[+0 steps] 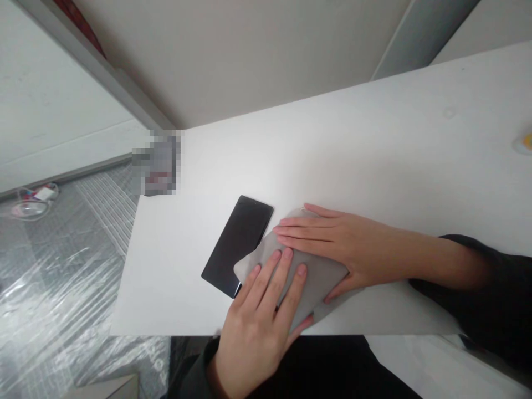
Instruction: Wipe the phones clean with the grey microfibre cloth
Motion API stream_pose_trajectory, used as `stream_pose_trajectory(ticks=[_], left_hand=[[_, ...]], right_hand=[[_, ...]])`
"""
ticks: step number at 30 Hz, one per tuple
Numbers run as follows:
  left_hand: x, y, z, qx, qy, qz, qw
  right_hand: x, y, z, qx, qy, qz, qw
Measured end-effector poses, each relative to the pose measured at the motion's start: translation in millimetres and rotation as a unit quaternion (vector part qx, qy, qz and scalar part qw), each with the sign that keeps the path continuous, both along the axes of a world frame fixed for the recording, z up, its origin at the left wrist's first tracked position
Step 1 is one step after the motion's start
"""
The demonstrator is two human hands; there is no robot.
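Observation:
A light grey piece that looks like folded cloth [318, 274] lies on the white table near its front edge, partly covered by both hands. My left hand [260, 318] rests on its lower left part, fingers stretched and slightly spread, the thumb by its lower edge. From the right, my right hand [332, 235] lies flat across its upper part, fingers straight and side by side, thumb held apart. A black smartphone [241, 241] lies screen up just left of the cloth, and the cloth's left corner overlaps its edge.
The white table [166, 277] meets a pale panel [257, 50] at the back. A blurred-out object [160, 166] sits at the far left corner. A small item with yellow [527, 141] shows at the right edge. Clear plastic sheeting [54, 288] covers the floor at left.

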State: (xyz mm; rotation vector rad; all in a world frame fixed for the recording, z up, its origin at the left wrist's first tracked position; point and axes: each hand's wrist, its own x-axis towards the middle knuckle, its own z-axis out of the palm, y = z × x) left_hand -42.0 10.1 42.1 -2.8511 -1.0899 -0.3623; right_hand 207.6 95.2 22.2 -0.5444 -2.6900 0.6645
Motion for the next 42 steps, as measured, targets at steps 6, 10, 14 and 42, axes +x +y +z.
stream_pose_trajectory(ticks=[6, 10, 14, 42], left_hand=[[-6, 7, 6.7, -0.001, -0.006, -0.046, 0.999], [-7, 10, 11.0, -0.003, -0.013, -0.064, 0.998], [-7, 9, 12.4, -0.002, -0.034, -0.064, 0.997], [-22, 155, 38.9, -0.584, -0.471, 0.079, 0.656]], right_hand=[[0, -1, -3, -0.019, 0.053, 0.0, 0.998], [2, 1, -4, -0.033, 0.084, -0.013, 0.996], [4, 4, -2, -0.035, 0.1, -0.028, 0.994], [-44, 42, 35, -0.377, 0.344, -0.319, 0.799]])
